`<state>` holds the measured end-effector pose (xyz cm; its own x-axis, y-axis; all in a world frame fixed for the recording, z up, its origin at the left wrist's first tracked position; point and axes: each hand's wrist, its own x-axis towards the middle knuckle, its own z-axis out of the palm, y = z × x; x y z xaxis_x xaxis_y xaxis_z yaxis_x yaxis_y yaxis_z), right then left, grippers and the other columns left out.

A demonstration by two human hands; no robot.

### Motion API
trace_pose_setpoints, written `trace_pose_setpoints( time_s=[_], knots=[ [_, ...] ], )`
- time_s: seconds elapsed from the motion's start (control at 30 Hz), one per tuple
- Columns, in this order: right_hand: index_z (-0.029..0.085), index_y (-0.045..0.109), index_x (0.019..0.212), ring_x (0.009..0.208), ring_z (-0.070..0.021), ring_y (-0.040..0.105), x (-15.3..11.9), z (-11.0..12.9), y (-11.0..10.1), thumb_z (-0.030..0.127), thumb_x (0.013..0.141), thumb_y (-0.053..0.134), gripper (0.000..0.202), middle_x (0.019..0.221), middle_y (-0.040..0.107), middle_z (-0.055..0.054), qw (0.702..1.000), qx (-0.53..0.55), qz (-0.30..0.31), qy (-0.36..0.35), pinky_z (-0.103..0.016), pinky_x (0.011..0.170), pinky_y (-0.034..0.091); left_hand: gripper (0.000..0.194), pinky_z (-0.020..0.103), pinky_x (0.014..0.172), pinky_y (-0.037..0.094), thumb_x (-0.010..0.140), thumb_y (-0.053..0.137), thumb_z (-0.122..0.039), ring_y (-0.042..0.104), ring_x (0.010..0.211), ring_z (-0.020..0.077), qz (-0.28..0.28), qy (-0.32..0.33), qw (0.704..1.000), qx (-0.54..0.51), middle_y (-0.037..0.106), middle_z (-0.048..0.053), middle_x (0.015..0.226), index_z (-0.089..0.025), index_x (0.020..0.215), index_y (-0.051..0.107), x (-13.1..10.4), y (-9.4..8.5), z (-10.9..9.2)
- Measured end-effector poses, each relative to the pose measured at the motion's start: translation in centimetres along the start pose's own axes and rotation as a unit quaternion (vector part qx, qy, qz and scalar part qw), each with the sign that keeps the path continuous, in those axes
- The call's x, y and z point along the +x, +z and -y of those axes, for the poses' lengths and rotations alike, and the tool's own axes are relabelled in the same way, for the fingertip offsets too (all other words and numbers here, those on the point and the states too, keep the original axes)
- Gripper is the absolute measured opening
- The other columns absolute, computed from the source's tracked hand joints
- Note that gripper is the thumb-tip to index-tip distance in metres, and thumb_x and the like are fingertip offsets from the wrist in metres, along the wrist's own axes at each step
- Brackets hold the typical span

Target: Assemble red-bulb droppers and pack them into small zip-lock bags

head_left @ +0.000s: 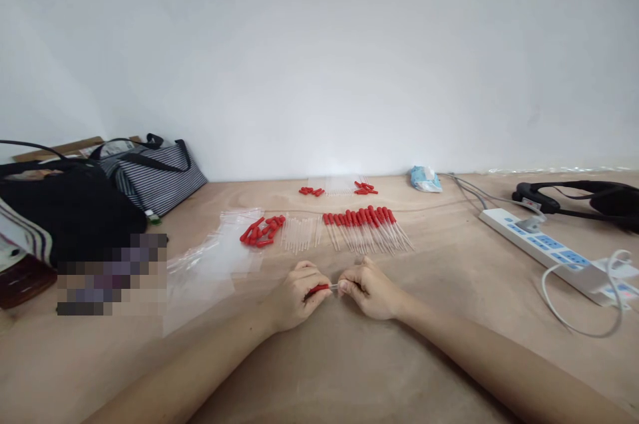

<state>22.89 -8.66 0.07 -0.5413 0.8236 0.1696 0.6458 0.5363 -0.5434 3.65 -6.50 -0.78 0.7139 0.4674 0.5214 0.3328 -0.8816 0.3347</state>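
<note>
My left hand (302,294) pinches a red rubber bulb (319,288). My right hand (368,291) grips a thin clear dropper tube (335,286), whose end meets the bulb between the two hands; how far in it sits I cannot tell. Just beyond my hands lies a row of droppers (367,219), red bulbs pointing away and clear tips toward me. Left of them rest several bare clear tubes (298,234) side by side. A loose heap of red bulbs (263,231) lies further left, on clear plastic bags (214,254).
More red bulbs (312,192) and clear tubes (339,188) lie near the wall. A blue-and-white packet (425,179) stands at the back. On the right are a power strip (544,247) with cables and a black headset (559,201). Striped (160,174) and black bags (94,211) occupy the left.
</note>
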Motion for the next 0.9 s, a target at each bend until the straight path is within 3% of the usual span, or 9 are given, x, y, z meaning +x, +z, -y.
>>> trace_pose_setpoints(
  time_s=[0.17, 0.43, 0.73, 0.9],
  knots=[
    [0.019, 0.059, 0.065, 0.053, -0.0094, 0.049, 0.1, 0.2, 0.3, 0.020, 0.087, 0.035, 0.033, 0.060, 0.060, 0.003, 0.999, 0.027, 0.010, 0.015, -0.026, 0.071, 0.032, 0.020, 0.031, 0.078, 0.038, 0.086, 0.041, -0.022, 0.054, 0.059, 0.0114, -0.016, 0.002, 1.000, -0.002, 0.065, 0.002, 0.069, -0.016, 0.080, 0.059, 0.1, -0.1, 0.0],
    [0.019, 0.058, 0.072, 0.060, -0.0105, 0.053, -0.3, -0.4, -0.1, 0.024, 0.088, 0.036, 0.028, 0.069, 0.064, 0.002, 0.998, -0.005, -0.054, -0.021, -0.029, 0.070, 0.029, 0.019, 0.036, 0.088, 0.031, 0.085, 0.046, -0.030, 0.059, 0.060, 0.0114, 0.001, -0.084, 0.996, 0.005, 0.068, -0.001, 0.069, -0.020, 0.079, 0.060, -0.1, -0.3, 0.3],
    [0.020, 0.060, 0.092, 0.064, -0.0106, 0.054, -1.1, -1.4, -0.3, 0.026, 0.087, 0.041, 0.020, 0.078, 0.065, -0.001, 0.989, -0.046, -0.118, -0.081, -0.028, 0.067, 0.025, 0.012, 0.036, 0.087, 0.032, 0.083, 0.050, -0.025, 0.059, 0.060, 0.0111, -0.039, -0.092, 0.995, 0.015, 0.068, -0.002, 0.070, -0.019, 0.079, 0.059, -0.3, -0.5, 0.4],
    [0.022, 0.061, 0.091, 0.067, -0.0099, 0.056, -1.2, -1.9, -0.2, 0.024, 0.086, 0.044, 0.019, 0.079, 0.066, 0.000, 0.980, -0.113, -0.129, -0.101, -0.028, 0.066, 0.023, 0.010, 0.035, 0.087, 0.033, 0.082, 0.051, -0.026, 0.059, 0.060, 0.0110, -0.037, -0.085, 0.996, 0.015, 0.067, -0.002, 0.068, -0.019, 0.080, 0.059, -0.4, -0.4, 0.5]
  ],
)
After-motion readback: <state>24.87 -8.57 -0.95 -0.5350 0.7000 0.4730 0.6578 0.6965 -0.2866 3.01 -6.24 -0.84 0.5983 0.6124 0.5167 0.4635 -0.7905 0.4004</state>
